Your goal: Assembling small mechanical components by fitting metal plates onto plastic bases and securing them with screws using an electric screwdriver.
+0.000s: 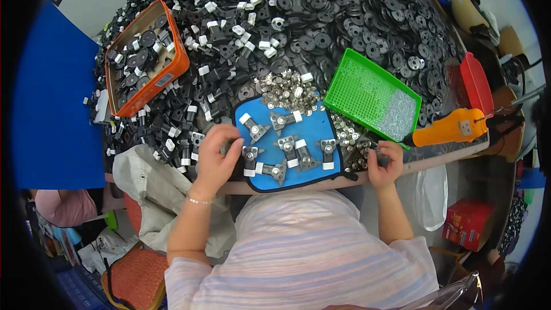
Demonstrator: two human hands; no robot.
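Observation:
On a blue mat (267,182) in front of me lie several black plastic parts with white ends (287,147), each bearing metal pieces. My left hand (216,158) is at the mat's left edge, beside one of these parts. Its fingers curl toward the thumb around something dark that I cannot make out. My right hand (387,166) is over the table's near edge, right of the mat. Thumb and forefinger come together next to small round metal pieces (359,155); what they pinch is too small to name. More metal pieces (293,90) are heaped at the mat's far edge.
A green tray (353,89) holding small clear or silvery bits stands right of the mat, with an orange-handled power screwdriver (447,128) by it. Black discs (367,28) and black-and-white parts (229,40) pile up behind. An orange box (182,63) sits at left, a red tray (476,86) at right.

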